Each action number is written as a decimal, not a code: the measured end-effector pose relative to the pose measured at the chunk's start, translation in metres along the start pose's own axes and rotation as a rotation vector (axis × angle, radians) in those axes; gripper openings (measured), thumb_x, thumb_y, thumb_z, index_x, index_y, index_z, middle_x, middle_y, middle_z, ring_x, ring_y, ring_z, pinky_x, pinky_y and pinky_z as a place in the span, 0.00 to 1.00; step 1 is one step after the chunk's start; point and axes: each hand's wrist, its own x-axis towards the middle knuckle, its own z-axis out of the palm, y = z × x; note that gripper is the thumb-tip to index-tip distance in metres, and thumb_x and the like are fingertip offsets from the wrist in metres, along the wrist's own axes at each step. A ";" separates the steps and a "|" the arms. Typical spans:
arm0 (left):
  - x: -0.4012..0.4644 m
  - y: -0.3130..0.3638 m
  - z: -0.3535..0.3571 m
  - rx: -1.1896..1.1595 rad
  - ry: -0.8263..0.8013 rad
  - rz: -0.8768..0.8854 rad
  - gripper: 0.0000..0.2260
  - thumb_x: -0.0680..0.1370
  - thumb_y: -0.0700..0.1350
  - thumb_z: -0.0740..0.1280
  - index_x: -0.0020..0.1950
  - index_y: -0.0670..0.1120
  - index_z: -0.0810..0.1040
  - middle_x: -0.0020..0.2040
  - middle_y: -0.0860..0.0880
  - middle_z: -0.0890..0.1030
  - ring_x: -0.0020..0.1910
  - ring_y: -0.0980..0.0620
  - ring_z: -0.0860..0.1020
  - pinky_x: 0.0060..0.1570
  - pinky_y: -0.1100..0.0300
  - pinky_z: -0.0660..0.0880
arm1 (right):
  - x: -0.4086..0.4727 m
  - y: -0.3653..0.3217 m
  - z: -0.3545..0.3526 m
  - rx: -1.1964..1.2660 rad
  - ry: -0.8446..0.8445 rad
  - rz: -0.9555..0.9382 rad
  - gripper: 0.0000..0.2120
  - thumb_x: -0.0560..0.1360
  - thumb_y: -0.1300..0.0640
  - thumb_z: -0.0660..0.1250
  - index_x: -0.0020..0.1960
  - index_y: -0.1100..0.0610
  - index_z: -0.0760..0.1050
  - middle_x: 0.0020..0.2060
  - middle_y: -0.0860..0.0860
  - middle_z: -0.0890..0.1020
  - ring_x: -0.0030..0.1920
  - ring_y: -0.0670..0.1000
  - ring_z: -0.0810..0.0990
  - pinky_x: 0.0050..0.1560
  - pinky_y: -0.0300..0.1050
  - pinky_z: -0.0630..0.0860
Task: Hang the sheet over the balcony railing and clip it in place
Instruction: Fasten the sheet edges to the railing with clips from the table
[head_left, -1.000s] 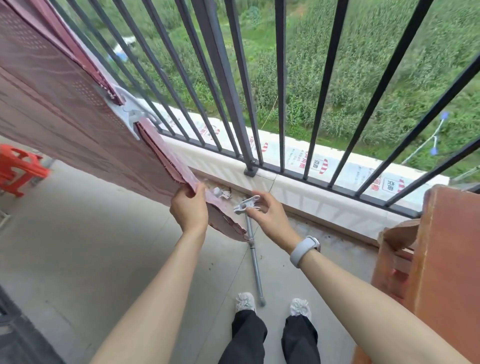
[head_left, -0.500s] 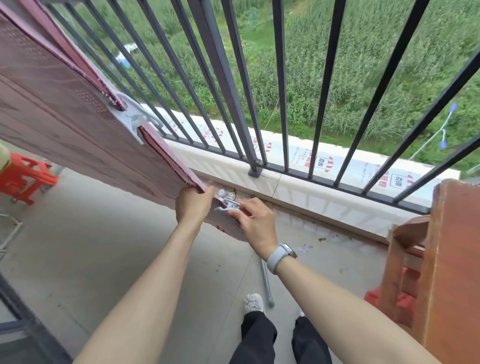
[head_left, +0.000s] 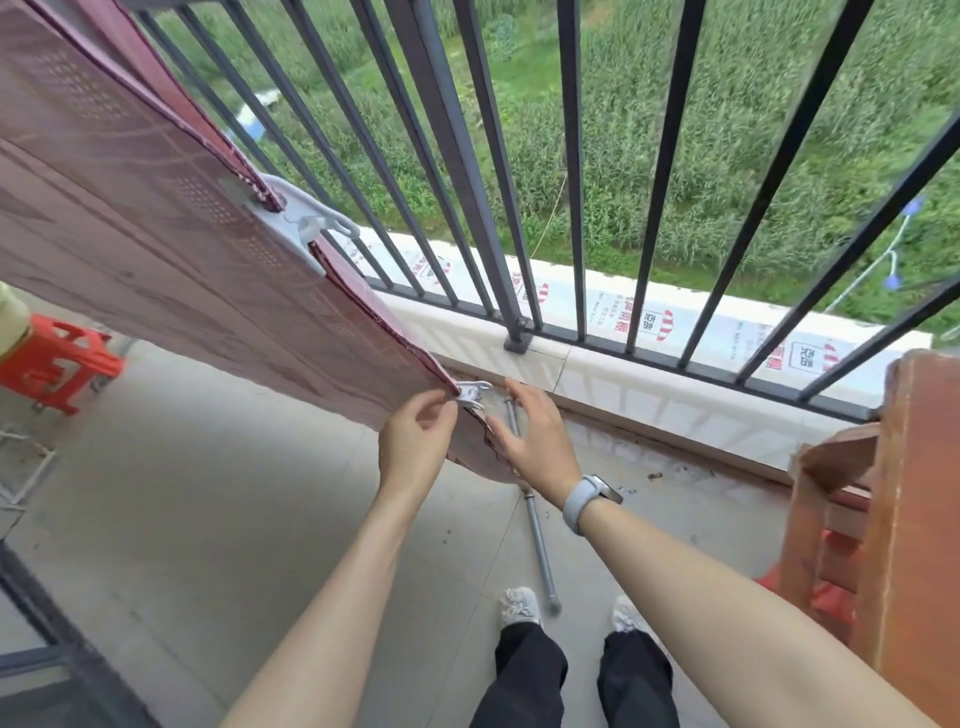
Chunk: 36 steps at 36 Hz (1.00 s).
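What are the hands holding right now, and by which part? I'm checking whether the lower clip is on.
The left hand pinches the dusty-red sheet at its lower edge, beside the small white plastic clip. The right hand is open, holding nothing.

Left grip (head_left: 415, 441) seemingly pinching; right grip (head_left: 535, 441) spread.

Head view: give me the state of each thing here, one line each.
sheet: hanging stretched, its lower edge pinched by the left hand
upper clip: clamped on the sheet's edge
lower clip: sitting on the sheet's edge by the left fingers
left hand: pinching the sheet
right hand: open, fingers spread, holding nothing
metal rod: lying on the floor
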 end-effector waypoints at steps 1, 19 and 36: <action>-0.006 -0.007 0.003 0.044 0.017 0.006 0.10 0.75 0.46 0.65 0.55 0.49 0.78 0.49 0.54 0.80 0.47 0.56 0.76 0.47 0.64 0.68 | -0.005 0.004 -0.005 -0.016 0.004 0.004 0.23 0.75 0.53 0.65 0.67 0.58 0.67 0.63 0.53 0.73 0.65 0.51 0.69 0.66 0.47 0.65; -0.158 0.000 0.209 0.831 -0.719 1.057 0.20 0.76 0.49 0.60 0.68 0.49 0.66 0.69 0.46 0.68 0.69 0.46 0.62 0.69 0.48 0.53 | -0.255 0.103 -0.155 -0.516 0.470 0.484 0.14 0.71 0.69 0.64 0.56 0.62 0.76 0.53 0.56 0.80 0.56 0.57 0.77 0.61 0.57 0.71; -0.252 -0.004 0.306 1.252 -1.229 1.471 0.33 0.78 0.58 0.58 0.75 0.55 0.41 0.76 0.45 0.37 0.74 0.41 0.36 0.72 0.43 0.47 | -0.422 0.173 -0.235 -0.602 0.717 1.538 0.16 0.76 0.51 0.61 0.60 0.59 0.70 0.56 0.56 0.76 0.59 0.57 0.70 0.56 0.53 0.62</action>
